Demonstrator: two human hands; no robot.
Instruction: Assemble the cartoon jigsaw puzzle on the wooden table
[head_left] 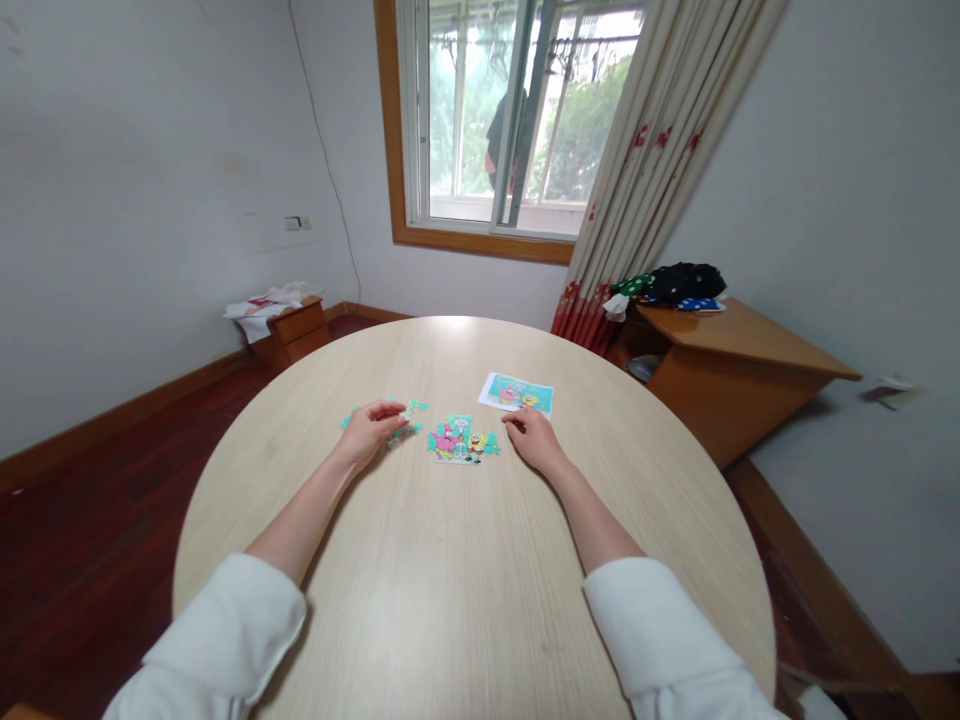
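A partly joined jigsaw puzzle [459,441] lies flat on the round table, showing a pink figure and a yellow figure on turquoise. Left of it, my left hand [369,432] hovers over or rests among loose turquoise puzzle pieces [416,407], its fingers slightly bent and apart; the hand hides some of the pieces. To the puzzle's right is my right hand [531,436], with fingers curled and tips drawn together; whatever they pinch is too small to make out. Just behind that hand lies a picture card [517,390] with similar figures, its lower edge partly covered.
The pale wooden round table [450,580] fills the foreground. Beyond its right side stands a brown wooden desk [742,345] with dark and patterned cloth [682,283] on it. A small cabinet [298,322] with papers stands at the back left. A curtain [660,140] hangs beside the window.
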